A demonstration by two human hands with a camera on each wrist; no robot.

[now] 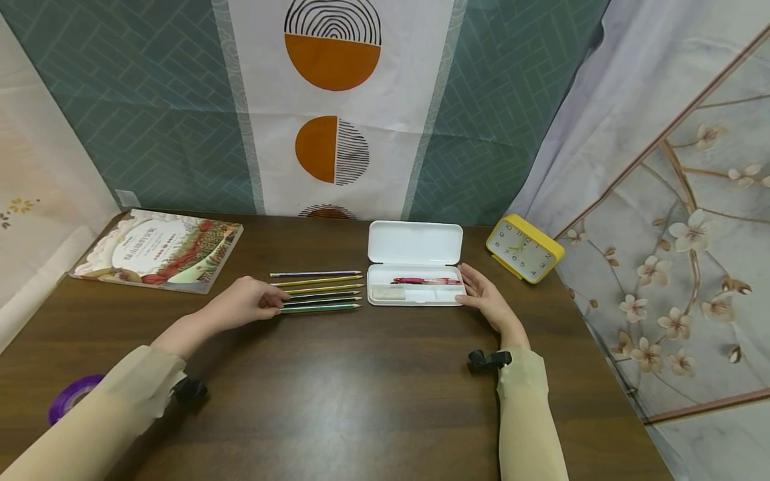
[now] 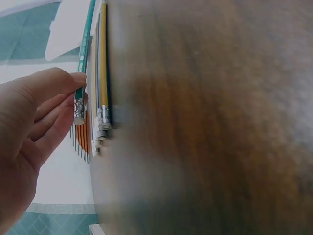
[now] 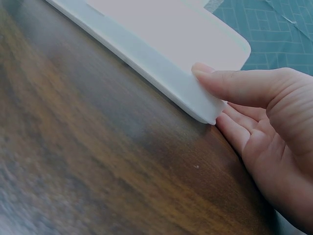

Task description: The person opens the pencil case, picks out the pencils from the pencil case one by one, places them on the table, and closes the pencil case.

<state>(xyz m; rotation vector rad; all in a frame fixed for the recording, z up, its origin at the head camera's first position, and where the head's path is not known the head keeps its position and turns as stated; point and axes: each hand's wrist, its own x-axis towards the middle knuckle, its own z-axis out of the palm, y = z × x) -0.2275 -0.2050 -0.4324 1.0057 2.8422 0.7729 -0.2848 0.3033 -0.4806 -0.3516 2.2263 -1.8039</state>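
My left hand (image 1: pixel 249 304) pinches a green pencil (image 2: pixel 85 44) near its metal eraser end, between thumb and fingers. In the left wrist view that pencil stands apart from the other pencils (image 2: pixel 103 58). These lie side by side on the table, tips pointing right, as the head view shows. To their right is an open white pencil case (image 1: pixel 415 244), its lid raised at the back. Inside lie a red pen (image 1: pixel 427 281) and a whitish eraser (image 1: pixel 388 293). My right hand (image 1: pixel 490 304) grips the case's right end, thumb over the rim (image 3: pixel 208 100) and fingers against the outer side.
A picture book (image 1: pixel 165 250) lies at the back left. Right of the case, a yellow alarm clock (image 1: pixel 525 248) stands near the curtain. A purple roll (image 1: pixel 63 404) sits at the left, partly behind my left sleeve. Patterned cloth (image 1: pixel 481 100) hangs behind the table.
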